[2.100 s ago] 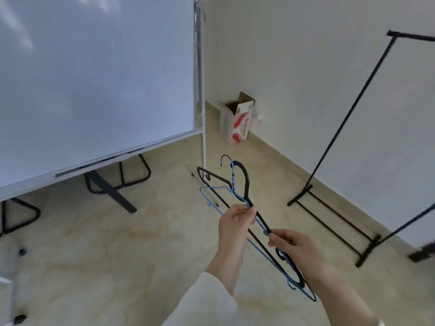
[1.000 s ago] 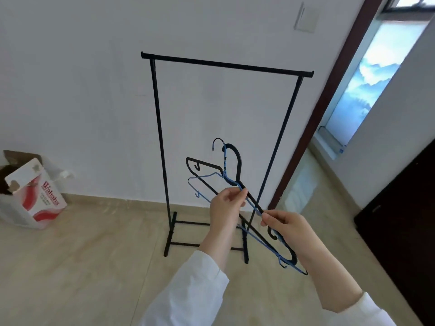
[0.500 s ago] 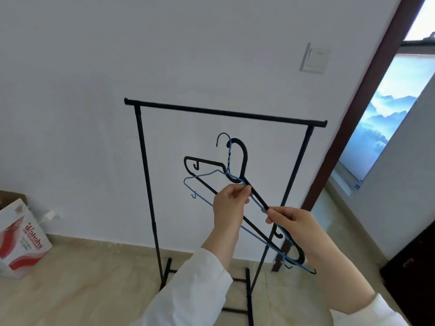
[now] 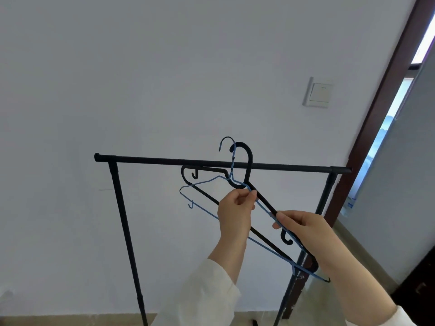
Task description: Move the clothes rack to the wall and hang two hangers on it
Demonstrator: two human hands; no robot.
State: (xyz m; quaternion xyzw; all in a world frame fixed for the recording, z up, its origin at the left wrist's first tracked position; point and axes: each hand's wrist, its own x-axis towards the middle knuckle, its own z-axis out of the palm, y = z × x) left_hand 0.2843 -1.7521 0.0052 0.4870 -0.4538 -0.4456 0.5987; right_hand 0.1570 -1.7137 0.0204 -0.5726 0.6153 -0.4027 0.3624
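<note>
A black clothes rack stands against the white wall, its top bar running across the middle of the view. I hold two hangers together in front of it: a thick black hanger and a thin blue wire hanger. Both hooks rise just above the bar, near its middle, in front of it. My left hand pinches the hangers near their necks. My right hand grips their right arms lower down. Whether either hook is over the bar, I cannot tell.
A light switch sits on the wall at upper right. A dark door frame runs down the right side beside a bright opening. A strip of beige floor shows at the bottom left.
My view turned from the whiteboard to the rack and then tilted up. Both hands lifted the two hangers, so their hooks went from below the bar to just above it.
</note>
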